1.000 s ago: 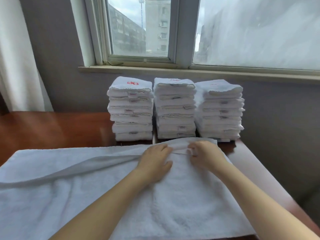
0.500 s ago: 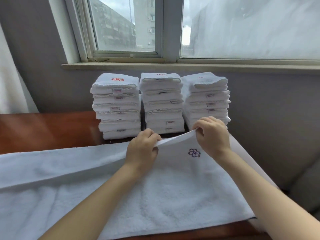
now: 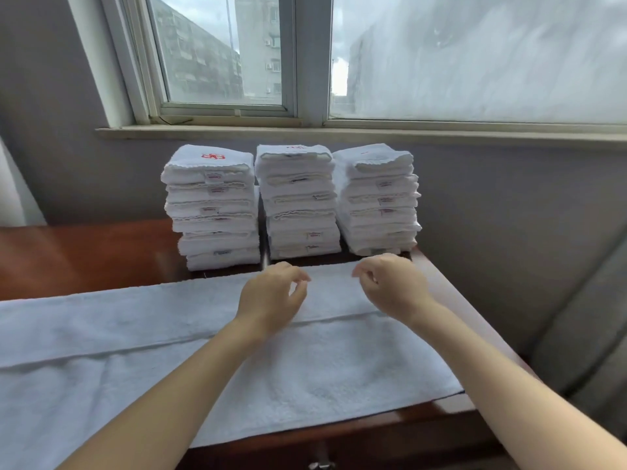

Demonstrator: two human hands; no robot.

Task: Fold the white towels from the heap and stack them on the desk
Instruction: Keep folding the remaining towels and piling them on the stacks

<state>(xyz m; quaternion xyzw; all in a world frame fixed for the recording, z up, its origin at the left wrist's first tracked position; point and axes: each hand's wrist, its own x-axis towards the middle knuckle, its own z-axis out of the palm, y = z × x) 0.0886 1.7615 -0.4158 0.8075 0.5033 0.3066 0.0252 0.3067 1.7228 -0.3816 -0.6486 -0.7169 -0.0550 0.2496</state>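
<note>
A long white towel (image 3: 142, 337) lies flat across the brown desk (image 3: 78, 256), with a fold line running along its length. My left hand (image 3: 271, 296) and my right hand (image 3: 390, 286) hover just above the towel's far edge, fingers loosely curled, holding nothing. Behind them stand three stacks of folded white towels: the left stack (image 3: 212, 208) with a red emblem on top, the middle stack (image 3: 300, 201), and the right stack (image 3: 378, 198). The heap is out of view.
A grey wall and a window with its sill (image 3: 305, 130) rise behind the stacks. The desk's right edge (image 3: 475, 320) drops off beside a grey upholstered seat (image 3: 583, 334). A drawer knob (image 3: 320, 464) shows at the desk's front.
Both hands lifted the towel's far edge, showing a purple flower emblem, then laid it down and let go. The towel now lies flat and the emblem is hidden.
</note>
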